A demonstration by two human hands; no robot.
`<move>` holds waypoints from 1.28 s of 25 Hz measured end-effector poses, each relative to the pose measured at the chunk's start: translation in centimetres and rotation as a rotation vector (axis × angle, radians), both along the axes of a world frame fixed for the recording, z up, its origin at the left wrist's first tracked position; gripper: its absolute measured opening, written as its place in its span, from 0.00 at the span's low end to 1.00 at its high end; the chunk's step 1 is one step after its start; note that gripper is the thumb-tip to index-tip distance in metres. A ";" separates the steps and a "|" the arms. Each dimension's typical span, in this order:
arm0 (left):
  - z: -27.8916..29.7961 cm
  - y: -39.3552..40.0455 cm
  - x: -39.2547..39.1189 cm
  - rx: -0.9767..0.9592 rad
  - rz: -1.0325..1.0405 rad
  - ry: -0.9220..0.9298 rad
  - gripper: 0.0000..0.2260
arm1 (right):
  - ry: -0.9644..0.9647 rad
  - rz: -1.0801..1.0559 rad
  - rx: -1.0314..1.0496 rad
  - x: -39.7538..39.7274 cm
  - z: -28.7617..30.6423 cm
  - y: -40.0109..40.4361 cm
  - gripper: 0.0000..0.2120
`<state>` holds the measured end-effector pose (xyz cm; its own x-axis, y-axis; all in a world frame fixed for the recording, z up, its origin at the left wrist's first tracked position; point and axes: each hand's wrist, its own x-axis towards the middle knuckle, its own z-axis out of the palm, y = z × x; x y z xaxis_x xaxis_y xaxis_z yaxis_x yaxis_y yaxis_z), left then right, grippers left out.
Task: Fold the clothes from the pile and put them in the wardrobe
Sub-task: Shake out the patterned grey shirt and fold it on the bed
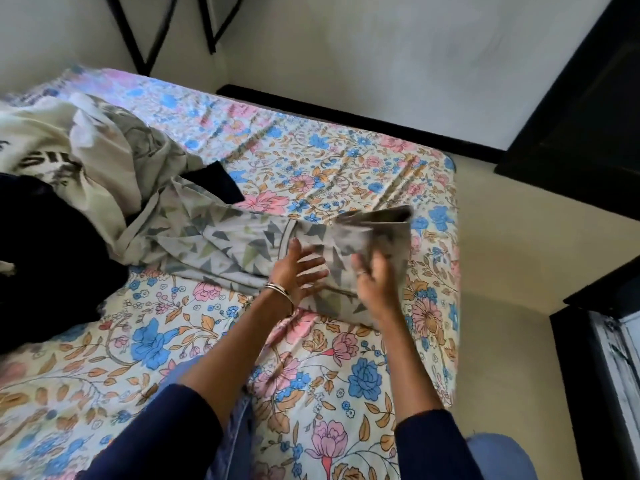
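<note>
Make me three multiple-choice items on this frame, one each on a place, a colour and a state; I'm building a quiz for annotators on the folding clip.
1. Where does the unfolded pile of clothes lie?
A. on the bed's left side
B. on the floor
C. inside the wardrobe

2. What pattern has the garment being folded?
A. red stripes
B. grey triangles on pale cloth
C. plain black

3. What is the left hand doing?
A. gripping a hanger
B. hanging idle off the bed
C. lying flat on the garment, fingers spread

Key: 1 A, heaped on the floral bedsheet; 2 B, triangles show across it; 3 C, while the right hand lifts the garment's end.
</note>
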<state>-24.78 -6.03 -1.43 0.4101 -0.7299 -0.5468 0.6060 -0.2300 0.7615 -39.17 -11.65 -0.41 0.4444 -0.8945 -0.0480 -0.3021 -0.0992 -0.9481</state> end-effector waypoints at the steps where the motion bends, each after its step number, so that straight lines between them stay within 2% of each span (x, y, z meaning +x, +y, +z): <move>1: -0.4 0.2 1.3 0.040 0.013 0.093 0.29 | 0.235 0.267 -0.052 2.0 -0.5 1.0 0.19; 2: -0.9 0.6 2.1 0.100 0.000 0.126 0.31 | 0.446 0.479 -0.131 3.6 -1.3 1.9 0.27; 3: -1.1 1.1 2.5 0.138 -0.026 0.121 0.29 | 0.583 0.614 -0.205 4.6 -1.7 2.6 0.31; 4: -1.1 1.3 2.5 0.168 -0.014 0.028 0.23 | 0.617 0.641 -0.242 4.8 -2.3 3.2 0.31; 5: -1.0 1.1 2.4 0.173 0.019 -0.068 0.13 | 0.562 0.574 -0.244 4.5 -2.6 3.5 0.28; 6: -1.1 1.0 2.2 0.171 0.049 -0.159 0.09 | 0.459 0.442 -0.242 3.8 -3.0 3.5 0.24; 8: -0.9 0.5 2.1 0.125 0.078 -0.222 0.21 | 0.290 0.067 -0.267 1.8 -4.4 3.3 0.16; 9: -0.6 0.3 2.1 0.074 0.083 -0.246 0.24 | 0.255 -0.135 -0.277 0.7 -5.0 2.7 0.13; 11: 0.0 0.3 2.9 -0.029 0.094 -0.363 0.26 | 0.283 -0.422 -0.220 -0.6 -5.6 1.4 0.13; 12: 0.3 0.3 3.5 -0.091 0.083 -0.427 0.26 | 0.357 -0.466 -0.186 -0.9 -5.9 0.8 0.13; 14: 0.0 0.8 5.1 -0.121 0.043 -0.568 0.27 | 0.538 -0.421 -0.145 -1.1 -6.3 0.2 0.14; 15: -0.4 1.1 6.0 -0.051 0.032 -0.617 0.28 | 0.605 -0.374 -0.143 -1.0 -6.4 0.2 0.16; 17: -1.6 1.9 7.5 0.165 0.076 -0.571 0.29 | 0.663 -0.307 -0.151 -0.4 -6.1 0.6 0.19; 20: -1.2 1.8 8.0 0.209 0.111 -0.428 0.26 | 0.629 -0.283 -0.135 0.4 -5.7 0.4 0.23; 23: 0.9 0.7 8.2 0.136 -0.087 -0.443 0.24 | 0.549 -0.274 -0.102 0.3 -5.8 -0.7 0.24; 26: 1.9 -0.6 9.9 0.115 -0.425 -0.551 0.30 | 0.413 -0.267 -0.027 -0.2 -5.5 -1.6 0.23; 28: 2.5 -1.1 10.8 0.032 -0.569 -0.609 0.34 | 0.378 -0.286 0.017 -0.5 -5.4 -2.1 0.22; 30: 3.4 -1.1 11.4 -0.048 -0.564 -0.712 0.34 | 0.357 -0.295 0.050 -0.6 -5.6 -2.5 0.22; 32: 3.8 -0.5 12.2 -0.015 -0.486 -0.823 0.33 | 0.368 -0.276 0.073 -0.4 -5.7 -2.6 0.23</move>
<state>-12.61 -6.53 2.37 0.3119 -0.9264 -0.2110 -0.2803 -0.3019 0.9112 -39.54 -14.23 -6.14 0.1320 -0.9654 -0.2250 -0.6258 0.0949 -0.7742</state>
